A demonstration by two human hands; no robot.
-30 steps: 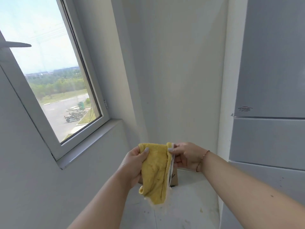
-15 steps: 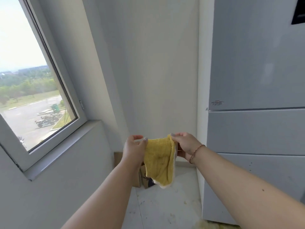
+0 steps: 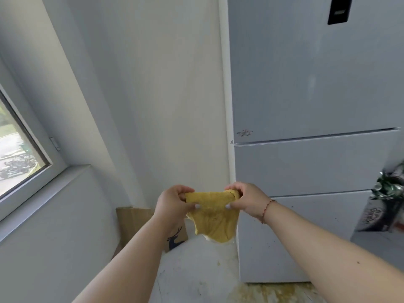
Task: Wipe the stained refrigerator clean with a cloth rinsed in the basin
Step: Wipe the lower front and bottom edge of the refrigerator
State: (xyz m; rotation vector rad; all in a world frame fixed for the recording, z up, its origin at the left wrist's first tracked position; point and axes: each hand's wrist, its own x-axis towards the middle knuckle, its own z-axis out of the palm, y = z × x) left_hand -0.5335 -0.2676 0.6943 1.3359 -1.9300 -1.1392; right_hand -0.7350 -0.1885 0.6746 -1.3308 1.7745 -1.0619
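While both hands are out in front at about chest height, the yellow cloth (image 3: 213,217) is stretched between them, dead centre and a bit toward 6 o'clock in the view. The left hand (image 3: 172,203) has its fingers curled over the cloth's top left corner with the thumb pinching from underneath, and the right hand (image 3: 247,199) does the same on the top right corner, so both are clamped on the fabric. The top edge looks rolled or folded over between the two grips, and the rest hangs down loose in a rounded flap with a paler edge showing at the bottom. There's a thin red string bracelet (image 3: 267,209) on the right wrist.

Out at 3 o'clock from the cloth is the refrigerator (image 3: 306,106), pale grey, with a tall upper door and drawer fronts below; the lowest front has small dark specks on it. Its left edge sits just behind the right hand. At 7 o'clock, a brown cardboard piece (image 3: 131,224) with a dark deer print leans in the corner. The floor (image 3: 196,278) by the fridge base has yellowish staining at 5 o'clock. A window (image 3: 19,158) is way off at 9 o'clock.
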